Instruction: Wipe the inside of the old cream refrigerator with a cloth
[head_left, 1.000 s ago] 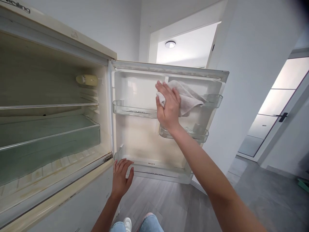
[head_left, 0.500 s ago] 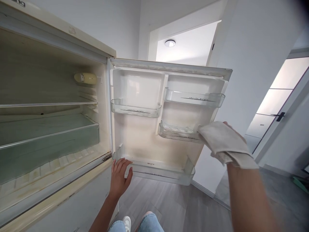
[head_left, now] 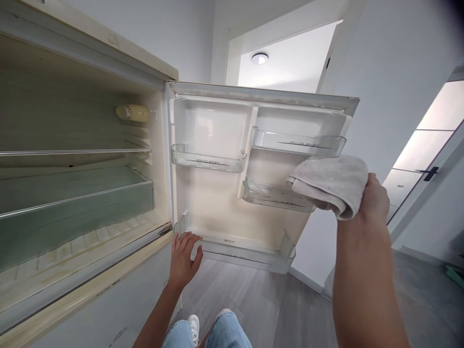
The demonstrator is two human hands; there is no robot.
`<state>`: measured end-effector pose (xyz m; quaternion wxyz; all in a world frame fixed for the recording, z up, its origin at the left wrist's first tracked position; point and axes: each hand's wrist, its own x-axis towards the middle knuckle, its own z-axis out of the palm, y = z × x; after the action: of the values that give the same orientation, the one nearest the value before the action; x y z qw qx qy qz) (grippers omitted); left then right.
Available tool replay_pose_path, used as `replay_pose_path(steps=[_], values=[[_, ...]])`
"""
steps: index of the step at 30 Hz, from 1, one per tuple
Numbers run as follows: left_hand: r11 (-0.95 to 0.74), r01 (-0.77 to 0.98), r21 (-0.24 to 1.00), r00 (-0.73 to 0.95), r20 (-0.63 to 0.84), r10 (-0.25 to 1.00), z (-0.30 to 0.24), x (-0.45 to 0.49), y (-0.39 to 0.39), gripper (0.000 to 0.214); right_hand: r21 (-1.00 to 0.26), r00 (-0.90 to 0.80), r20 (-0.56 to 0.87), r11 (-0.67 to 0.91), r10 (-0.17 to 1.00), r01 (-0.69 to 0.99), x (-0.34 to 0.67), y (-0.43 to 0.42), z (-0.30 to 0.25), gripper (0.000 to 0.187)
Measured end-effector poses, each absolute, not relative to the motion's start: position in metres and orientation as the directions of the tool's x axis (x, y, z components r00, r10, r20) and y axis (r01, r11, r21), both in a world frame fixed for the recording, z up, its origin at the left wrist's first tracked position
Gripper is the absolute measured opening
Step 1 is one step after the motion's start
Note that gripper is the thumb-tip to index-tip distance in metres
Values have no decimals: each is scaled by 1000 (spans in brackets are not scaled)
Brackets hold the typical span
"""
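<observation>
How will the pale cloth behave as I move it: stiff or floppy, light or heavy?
The cloth is likely floppy, since its folded edges curl and sag. It is probably light for its size, looking like thin fabric in layers.

"Brightest where?"
"At the ceiling lamp (head_left: 260, 59) and frosted door panes (head_left: 416, 150)."
"And dim?"
"Deep inside the refrigerator (head_left: 54, 96); pale glare on the door liner (head_left: 206, 128)."
"Distorted?"
"Stretched wide toward the edges, darkened at the top right corner."
</observation>
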<state>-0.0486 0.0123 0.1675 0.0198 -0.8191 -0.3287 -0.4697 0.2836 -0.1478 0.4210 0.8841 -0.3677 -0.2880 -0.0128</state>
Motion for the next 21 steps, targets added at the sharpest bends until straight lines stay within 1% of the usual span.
replay_pose_path(steps=[1,2,3,6,8,11,15,18,21], values=[[-784,555,277,342,783,519,168,-49,12,22,-609,883,444,774,149,176,270,-145,425,24],[-785,553,278,341,784,518,168,-49,12,23,-580,914,376,808,150,106,257,-144,430,23],[-786,552,279,339,786,517,168,-49,12,23,-565,921,340,824,189,40,243,-144,434,23],[-784,551,287,332,786,521,167,-49,11,23,-569,867,356,817,349,-95,211,-145,445,18],[-780,551,297,326,784,528,168,-48,11,23,-572,822,386,808,418,-142,196,-143,451,15],[-779,548,305,328,779,535,168,-48,11,23,-574,782,402,796,476,-190,178,-132,456,18],[-781,542,312,330,775,539,168,-48,12,22,-638,685,449,742,574,-203,149,-109,457,17],[-782,541,310,334,774,538,167,-49,12,22,-665,624,414,688,663,-289,133,-92,454,15],[-787,540,298,340,778,528,167,-50,11,24,-678,589,366,640,721,-362,136,-88,445,13]])
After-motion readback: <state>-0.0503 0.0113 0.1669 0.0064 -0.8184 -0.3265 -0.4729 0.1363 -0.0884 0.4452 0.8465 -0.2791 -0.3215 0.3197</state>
